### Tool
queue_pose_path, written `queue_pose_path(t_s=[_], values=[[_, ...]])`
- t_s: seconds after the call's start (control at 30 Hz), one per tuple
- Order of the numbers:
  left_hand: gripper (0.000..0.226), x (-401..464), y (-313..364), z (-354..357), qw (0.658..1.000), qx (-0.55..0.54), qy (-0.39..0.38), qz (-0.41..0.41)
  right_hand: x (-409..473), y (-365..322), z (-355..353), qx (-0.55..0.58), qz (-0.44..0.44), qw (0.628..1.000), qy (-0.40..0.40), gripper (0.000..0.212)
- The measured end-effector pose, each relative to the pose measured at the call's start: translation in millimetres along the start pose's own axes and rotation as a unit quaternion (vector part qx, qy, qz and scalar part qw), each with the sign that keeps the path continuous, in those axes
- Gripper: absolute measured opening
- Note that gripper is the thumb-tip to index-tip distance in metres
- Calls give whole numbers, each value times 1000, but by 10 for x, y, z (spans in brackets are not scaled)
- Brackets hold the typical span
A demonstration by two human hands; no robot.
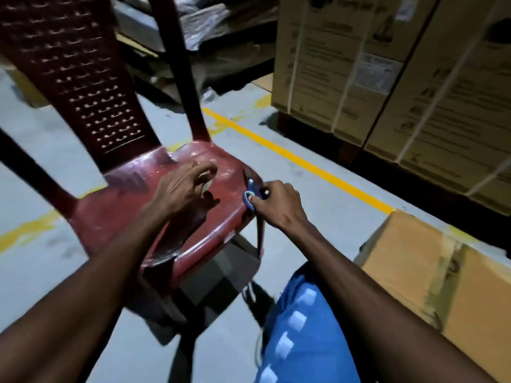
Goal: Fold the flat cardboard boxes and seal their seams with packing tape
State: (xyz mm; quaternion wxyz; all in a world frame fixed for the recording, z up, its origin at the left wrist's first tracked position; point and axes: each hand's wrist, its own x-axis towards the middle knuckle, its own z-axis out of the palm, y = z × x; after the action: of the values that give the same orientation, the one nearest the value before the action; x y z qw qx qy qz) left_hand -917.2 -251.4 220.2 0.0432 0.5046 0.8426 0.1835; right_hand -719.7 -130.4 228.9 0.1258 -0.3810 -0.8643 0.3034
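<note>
Red plastic chair [116, 217] in front. Right hand [276, 205] grips blue-handled scissors [250, 196] at seat's right edge, fingers curled through handle. Left hand [182, 186] over seat, fingers loosely bent; whether they hold anything, cannot tell. Taped cardboard box [431, 275] on floor at right, well apart from hands.
</note>
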Motion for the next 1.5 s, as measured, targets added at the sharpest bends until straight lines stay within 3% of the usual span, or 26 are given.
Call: queue_pose_path(t_s=[0.07,0.17,0.2,0.3,0.4,0.5,0.7,0.9,1.03,1.13,1.33,1.5], values=[[61,-188,-157,23,999,-14,28,-14,79,-192,193,-53,-32,998,-3,28],[21,-347,-374,182,996,-42,76,-30,109,-380,445,-179,-84,980,-8,26],[18,-361,-415,249,993,-69,88,-39,111,-416,519,-219,-103,970,-5,25],[36,-345,-392,398,973,-162,132,-98,136,-473,671,-311,-145,939,-1,21],[42,-280,-235,428,954,-179,170,-168,181,-482,716,-367,-171,914,-2,24],[36,-244,-180,448,948,-176,164,-209,203,-450,771,-362,-174,916,6,26],[11,-231,-315,483,968,-147,131,-155,158,-380,757,-321,-154,934,12,21],[34,-373,-266,340,973,-162,121,-111,64,-300,646,-272,-165,948,5,29],[20,-332,-244,355,982,-113,92,-120,-75,-240,446,-237,-167,957,8,34],[45,-238,-173,423,973,-111,111,-167,-181,-172,327,-228,-154,961,8,38],[7,-279,-29,532,971,-67,153,-172,-253,-40,277,-215,-135,967,-8,39],[19,-281,-150,585,982,-50,136,-123,-212,-42,296,-196,-123,973,-7,37]])
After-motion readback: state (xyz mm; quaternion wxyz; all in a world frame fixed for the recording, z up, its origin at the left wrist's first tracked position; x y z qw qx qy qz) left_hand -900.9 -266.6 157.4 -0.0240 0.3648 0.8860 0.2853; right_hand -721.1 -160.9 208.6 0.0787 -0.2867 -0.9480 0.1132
